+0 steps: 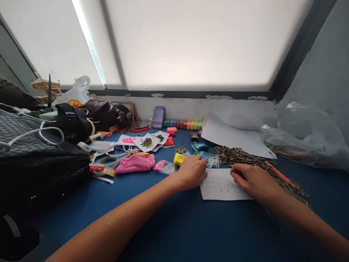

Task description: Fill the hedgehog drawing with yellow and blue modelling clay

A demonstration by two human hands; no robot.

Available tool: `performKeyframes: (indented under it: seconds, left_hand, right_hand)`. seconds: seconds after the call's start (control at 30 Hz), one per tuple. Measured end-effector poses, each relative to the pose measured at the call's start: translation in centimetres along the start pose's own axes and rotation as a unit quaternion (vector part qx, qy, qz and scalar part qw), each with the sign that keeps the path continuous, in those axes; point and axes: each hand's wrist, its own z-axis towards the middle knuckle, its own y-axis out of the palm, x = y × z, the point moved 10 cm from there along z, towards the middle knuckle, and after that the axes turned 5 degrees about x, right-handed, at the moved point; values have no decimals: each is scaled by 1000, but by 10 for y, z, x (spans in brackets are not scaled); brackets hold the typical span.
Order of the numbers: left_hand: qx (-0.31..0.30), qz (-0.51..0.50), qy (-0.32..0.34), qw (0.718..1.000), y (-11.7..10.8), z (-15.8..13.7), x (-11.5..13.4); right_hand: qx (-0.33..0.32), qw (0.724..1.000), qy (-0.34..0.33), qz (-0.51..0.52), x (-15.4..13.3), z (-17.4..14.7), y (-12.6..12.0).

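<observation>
A small white paper (222,187) with a pencil drawing of a hedgehog lies on the blue table (169,225). My left hand (192,171) rests at the paper's left edge, fingers curled, next to small clear bags of clay (209,159). My right hand (252,180) lies on the paper's right edge, fingers bent down; I cannot tell if it pinches anything. A heap of striped sunflower seeds (240,155) stretches behind and to the right of my right hand. A yellow clay lump (178,159) sits just left of my left hand.
A pink cloth (135,163), finished paper crafts (147,142), a row of coloured clay pots (184,124) and a large white sheet (231,136) lie further back. Black bags (81,122) and a cable crowd the left. A clear plastic bag (308,140) sits at the right.
</observation>
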Motion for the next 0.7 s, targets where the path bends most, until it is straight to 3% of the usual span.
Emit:
performKeyframes:
  seconds: [0.33,0.5,0.7]
  left_hand:
    - [0,0,-1,1000,-1,-8,1]
    - [-13,7,4,1000,1,-7,5]
    - [-38,-20,-41,998,2,7,-2]
  right_hand:
    - [-8,989,35,-142,10,-1,-3]
    - [-13,986,22,-166,-1,-3,2]
    - [-17,985,22,-170,-1,-2,3]
